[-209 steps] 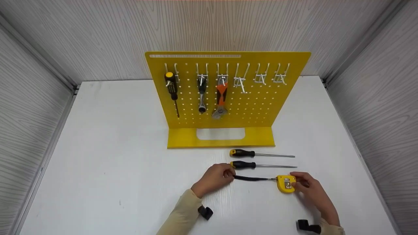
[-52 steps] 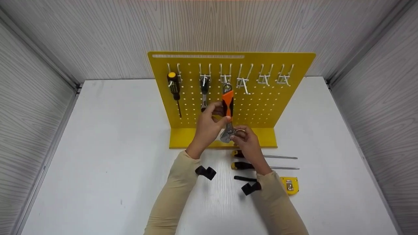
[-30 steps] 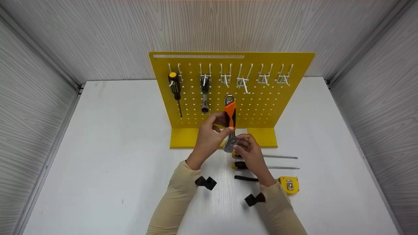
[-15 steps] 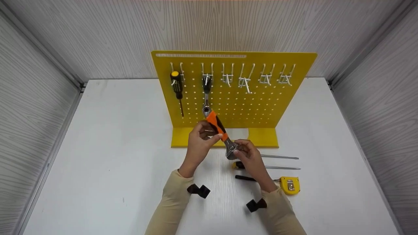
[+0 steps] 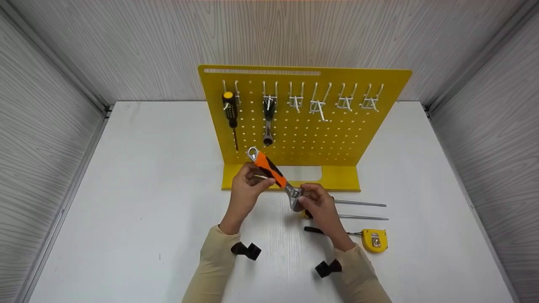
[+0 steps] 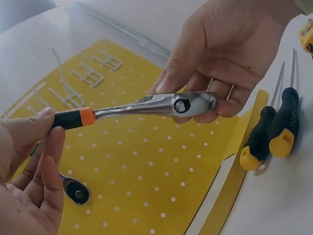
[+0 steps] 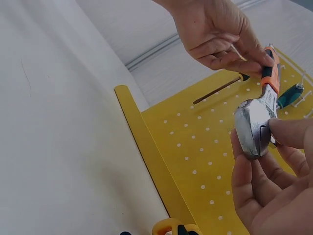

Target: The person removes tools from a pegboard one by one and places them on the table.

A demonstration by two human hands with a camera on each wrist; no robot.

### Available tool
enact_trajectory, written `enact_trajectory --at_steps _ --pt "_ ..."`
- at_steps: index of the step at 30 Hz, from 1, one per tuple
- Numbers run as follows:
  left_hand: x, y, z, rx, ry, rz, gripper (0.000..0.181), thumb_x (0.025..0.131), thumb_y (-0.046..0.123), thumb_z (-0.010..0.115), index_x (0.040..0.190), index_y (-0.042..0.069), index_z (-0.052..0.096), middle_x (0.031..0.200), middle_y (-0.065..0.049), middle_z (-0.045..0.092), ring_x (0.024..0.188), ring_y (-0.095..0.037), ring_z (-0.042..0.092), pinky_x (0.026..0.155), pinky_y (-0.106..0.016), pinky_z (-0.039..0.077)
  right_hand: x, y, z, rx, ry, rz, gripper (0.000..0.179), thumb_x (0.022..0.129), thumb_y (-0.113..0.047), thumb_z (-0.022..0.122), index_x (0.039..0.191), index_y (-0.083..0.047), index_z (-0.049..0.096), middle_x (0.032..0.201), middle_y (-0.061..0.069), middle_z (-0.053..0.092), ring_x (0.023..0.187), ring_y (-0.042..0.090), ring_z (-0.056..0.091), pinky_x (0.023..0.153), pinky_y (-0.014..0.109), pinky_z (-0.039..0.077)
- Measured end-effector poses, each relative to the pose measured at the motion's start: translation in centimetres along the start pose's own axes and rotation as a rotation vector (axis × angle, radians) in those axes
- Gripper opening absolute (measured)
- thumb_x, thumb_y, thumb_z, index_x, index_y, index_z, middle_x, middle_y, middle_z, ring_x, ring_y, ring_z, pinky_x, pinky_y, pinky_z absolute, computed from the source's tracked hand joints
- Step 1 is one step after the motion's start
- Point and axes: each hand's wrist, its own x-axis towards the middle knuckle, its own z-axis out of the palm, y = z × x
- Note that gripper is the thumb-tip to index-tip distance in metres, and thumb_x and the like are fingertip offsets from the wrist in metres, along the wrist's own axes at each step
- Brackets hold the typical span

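- In front of the yellow pegboard (image 5: pixel 360 76), holding the adjustable wrench (image 5: pixel 273 169) aslant above the white table (image 5: pixel 105 210).
- Pinching its handle in the left hand (image 5: pixel 245 191); gripping its head in the right hand (image 5: pixel 321 206).
- Probably best to bear most weight at the head, steering the tilt by the handle.
- Wise to stay clear of the screwdrivers (image 5: pixel 364 204) and tape measure (image 5: pixel 374 241).

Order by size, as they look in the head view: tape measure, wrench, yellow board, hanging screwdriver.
1. Yellow board
2. Wrench
Unsure after that: hanging screwdriver and tape measure; the first looks longer, the second wider.
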Motion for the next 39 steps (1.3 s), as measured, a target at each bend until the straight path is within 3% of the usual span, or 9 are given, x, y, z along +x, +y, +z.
enact_trajectory --at_steps 5,10,18,24,32,39 --pt "-0.5 -0.5 -1.0 0.022 0.015 -0.033 0.043 0.081 0.015 0.078 0.117 0.004 0.057 0.103 -0.011 0.07 0.087 -0.017 0.066 0.08 -0.027 0.054 -0.1 0.1 0.2 -0.011 -0.013 0.009 0.037 0.094 -0.007 0.06 0.127 0.007 0.051 0.099 0.009 0.065 0.081 0.011 0.065 0.072 0.026 0.055" --pt "-1.0 -1.0 -1.9 -0.026 0.005 -0.076 0.051 0.079 0.012 0.079 0.123 0.004 0.054 0.102 -0.01 0.07 0.083 -0.018 0.067 0.077 -0.028 0.057 -0.3 0.2 0.4 -0.008 -0.037 0.008 0.04 0.095 -0.01 0.06 0.13 0.007 0.051 0.097 0.013 0.065 0.077 0.012 0.066 0.073 0.029 0.056" --pt "-1.9 -2.3 -2.9 -0.078 0.033 -0.151 0.045 0.08 0.002 0.075 0.12 0.003 0.053 0.097 -0.008 0.069 0.068 -0.017 0.065 0.07 -0.028 0.056 -0.2 0.9 0.5 -0.071 -0.05 0.044 0.04 0.094 -0.016 0.062 0.13 0.0 0.056 0.098 0.013 0.066 0.079 0.012 0.066 0.072 0.026 0.056" --pt "-2.4 -3.0 -3.3 -0.02 0.054 -0.21 0.048 0.079 0.007 0.076 0.12 0.003 0.051 0.095 -0.007 0.068 0.063 -0.015 0.063 0.067 -0.03 0.052 0.0 1.2 0.6 -0.101 -0.115 0.1 0.045 0.092 -0.017 0.066 0.133 -0.004 0.054 0.104 0.014 0.065 0.084 0.013 0.065 0.077 0.032 0.056" --pt "-3.2 -3.3 -4.1 0.041 0.091 -0.241 0.05 0.076 0.01 0.08 0.116 0.004 0.051 0.097 -0.009 0.068 0.061 -0.015 0.061 0.064 -0.032 0.051 0.0 0.7 0.8 -0.295 -0.216 0.117 0.062 0.085 -0.013 0.073 0.142 -0.016 0.048 0.116 0.013 0.059 0.09 0.019 0.05 0.075 0.025 0.044" --pt "-3.6 -3.6 -5.1 0.04 0.078 -0.232 0.051 0.079 0.009 0.078 0.121 0.003 0.05 0.096 -0.01 0.068 0.063 -0.015 0.062 0.066 -0.028 0.055 -0.2 0.9 1.2 -0.391 -0.247 0.118 0.068 0.084 -0.012 0.072 0.145 -0.02 0.043 0.114 0.008 0.06 0.089 0.019 0.051 0.074 0.026 0.044"
